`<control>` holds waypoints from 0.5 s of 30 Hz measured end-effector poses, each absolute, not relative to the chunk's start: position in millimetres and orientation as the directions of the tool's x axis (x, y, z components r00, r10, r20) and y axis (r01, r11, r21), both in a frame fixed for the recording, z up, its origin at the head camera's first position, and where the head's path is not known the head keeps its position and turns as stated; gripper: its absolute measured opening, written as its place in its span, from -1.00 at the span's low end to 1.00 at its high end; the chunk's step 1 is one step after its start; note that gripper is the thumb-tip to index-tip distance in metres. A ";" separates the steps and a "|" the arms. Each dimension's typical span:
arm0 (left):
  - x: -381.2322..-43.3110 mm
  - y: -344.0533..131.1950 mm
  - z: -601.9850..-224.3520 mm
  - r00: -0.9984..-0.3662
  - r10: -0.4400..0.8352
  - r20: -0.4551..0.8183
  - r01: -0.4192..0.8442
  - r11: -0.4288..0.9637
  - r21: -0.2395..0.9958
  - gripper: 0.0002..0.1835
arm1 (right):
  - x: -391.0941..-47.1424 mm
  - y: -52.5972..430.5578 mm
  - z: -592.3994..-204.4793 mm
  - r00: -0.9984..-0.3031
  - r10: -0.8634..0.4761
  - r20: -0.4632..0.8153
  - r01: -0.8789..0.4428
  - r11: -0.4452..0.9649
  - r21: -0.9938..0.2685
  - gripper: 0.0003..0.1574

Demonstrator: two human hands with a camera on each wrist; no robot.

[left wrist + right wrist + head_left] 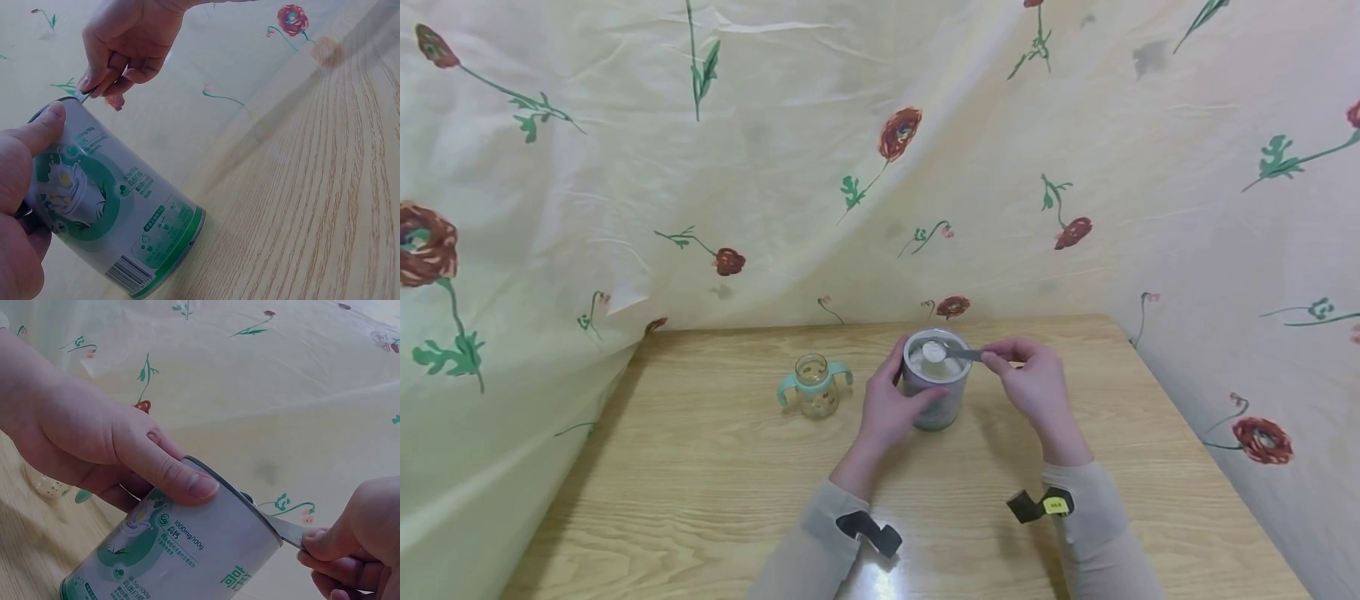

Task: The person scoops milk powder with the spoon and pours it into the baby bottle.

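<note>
An open milk powder can [942,410], white and green with its lid off, stands upright on the table. My left hand [887,410] grips it from the left, its thumb [44,128] near the rim. From the right, my right hand [1036,382] pinches the handle of a metal spoon [964,354] between thumb and fingers. White powder fills the spoon's bowl, which is over the can's mouth. In the right wrist view the spoon handle [284,530] crosses the rim, while the can's wall hides the bowl.
Left of the can stands a clear baby bottle [817,402] without a cap, with two mint-green side handles. The wooden table [715,475] meets a flower-printed cloth [790,167] at its back and sides.
</note>
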State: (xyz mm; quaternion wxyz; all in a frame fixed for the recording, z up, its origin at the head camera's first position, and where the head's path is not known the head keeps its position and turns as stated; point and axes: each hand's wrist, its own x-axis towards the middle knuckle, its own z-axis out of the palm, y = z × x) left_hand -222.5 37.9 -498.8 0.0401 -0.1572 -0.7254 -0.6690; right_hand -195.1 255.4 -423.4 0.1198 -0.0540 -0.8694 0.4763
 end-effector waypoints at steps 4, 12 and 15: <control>-222.2 37.9 -497.9 -0.948 0.177 0.265 0.279 0.060 0.959 0.11 | -195.3 258.2 -423.2 -0.973 0.191 0.132 -0.020 0.499 -0.866 -0.68; -222.1 37.8 -497.9 -0.937 0.180 0.298 0.311 0.049 0.949 0.09 | -197.8 268.0 -425.3 -0.989 0.135 0.066 -0.007 0.401 -0.916 -0.48; -221.7 37.6 -498.6 -0.937 0.180 0.298 0.310 0.045 0.950 0.09 | -198.7 271.4 -426.1 -0.993 0.117 0.035 0.013 0.386 -0.922 -0.44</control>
